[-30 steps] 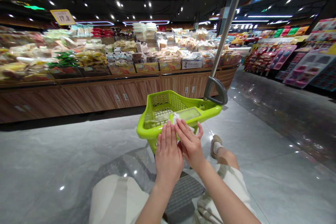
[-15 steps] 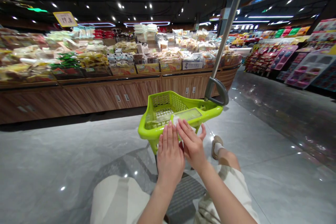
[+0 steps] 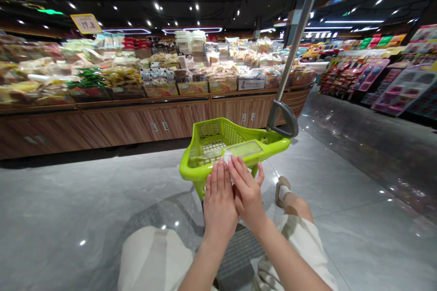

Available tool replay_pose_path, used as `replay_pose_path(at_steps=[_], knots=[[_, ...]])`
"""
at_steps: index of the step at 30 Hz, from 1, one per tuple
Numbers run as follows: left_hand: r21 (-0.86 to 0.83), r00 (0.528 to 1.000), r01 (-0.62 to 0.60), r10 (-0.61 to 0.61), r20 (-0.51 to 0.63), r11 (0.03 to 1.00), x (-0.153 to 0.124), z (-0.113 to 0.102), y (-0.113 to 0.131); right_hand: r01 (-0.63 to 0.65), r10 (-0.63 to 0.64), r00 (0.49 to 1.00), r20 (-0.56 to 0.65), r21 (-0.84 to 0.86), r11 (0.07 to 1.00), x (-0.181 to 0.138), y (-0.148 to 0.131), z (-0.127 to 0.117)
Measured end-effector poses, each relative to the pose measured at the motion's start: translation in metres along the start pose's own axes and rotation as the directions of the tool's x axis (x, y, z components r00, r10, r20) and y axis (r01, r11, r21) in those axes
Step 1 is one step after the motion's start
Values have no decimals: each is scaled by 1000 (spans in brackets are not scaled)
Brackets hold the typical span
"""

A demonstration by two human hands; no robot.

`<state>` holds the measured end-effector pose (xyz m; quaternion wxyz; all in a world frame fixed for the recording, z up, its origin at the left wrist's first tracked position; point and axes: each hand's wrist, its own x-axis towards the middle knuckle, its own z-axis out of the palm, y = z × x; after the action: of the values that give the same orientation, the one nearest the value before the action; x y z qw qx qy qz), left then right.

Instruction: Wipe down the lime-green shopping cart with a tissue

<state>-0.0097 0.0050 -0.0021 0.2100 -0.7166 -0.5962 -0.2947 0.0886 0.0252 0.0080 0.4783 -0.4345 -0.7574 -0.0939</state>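
Observation:
A lime-green shopping cart basket stands in front of my seated legs, with a clear panel set in its near rim. My left hand lies flat, fingers stretched out and together, tips at this rim. Beside it and touching it, my right hand has its fingers extended toward the panel's left end, with one outer digit apart. A small white piece, perhaps tissue or paper, shows at the fingertips of both hands. How much of it lies under the hands is hidden. Both palms face away from me.
A grey pole rises from a dark grey loop handle at the cart's right. Behind runs a wooden display counter heaped with packaged goods. A bent leg with a beige shoe rests right of the cart on glossy floor.
My right hand has drawn in slightly to the left, closer against the left hand, and its outer digit has moved inward. The left hand and cart stay nearly in place.

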Motion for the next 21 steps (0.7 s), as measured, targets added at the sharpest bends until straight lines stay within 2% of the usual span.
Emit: replay_pose_path(at_steps=[2,4,6,8,10,11,13,15,17,19,21], knots=[[4,1000,-9,9,-8,1000,-1,0,-2,44,-44,998,35,10,999,0,-3,-3],[3,1000,2,-2,-13,1000,-1,-1,-4,16,-15,1000,19,-24,1000,-2,15,-8],[-1,1000,6,-6,-11,1000,-1,-3,-3,-88,83,994,-76,-71,994,-4,44,-12],[-5,1000,9,-9,-4,1000,0,-4,-2,-235,214,956,-202,-83,969,-5,69,-13],[-9,1000,14,-14,2,1000,0,-4,0,-335,307,912,-271,-62,940,-3,76,-10],[-11,1000,18,-18,5,1000,0,-4,1,-345,319,908,-270,-52,937,-2,71,-8],[-12,1000,23,-23,2,1000,0,-3,1,-281,268,942,-203,-40,959,0,47,-4],[-10,1000,11,-11,-1,1000,-1,-1,0,-130,127,988,-92,-29,991,1,18,-2],[-9,1000,-5,5,-2,1000,-1,0,-2,16,-16,1000,2,-22,1000,2,1,-3],[-11,1000,-7,7,-1,1000,-1,0,-4,66,-65,998,26,-39,997,1,6,-6],[-12,1000,3,-3,2,1000,-1,-1,-4,-16,13,999,-40,-78,997,-1,30,-11]])
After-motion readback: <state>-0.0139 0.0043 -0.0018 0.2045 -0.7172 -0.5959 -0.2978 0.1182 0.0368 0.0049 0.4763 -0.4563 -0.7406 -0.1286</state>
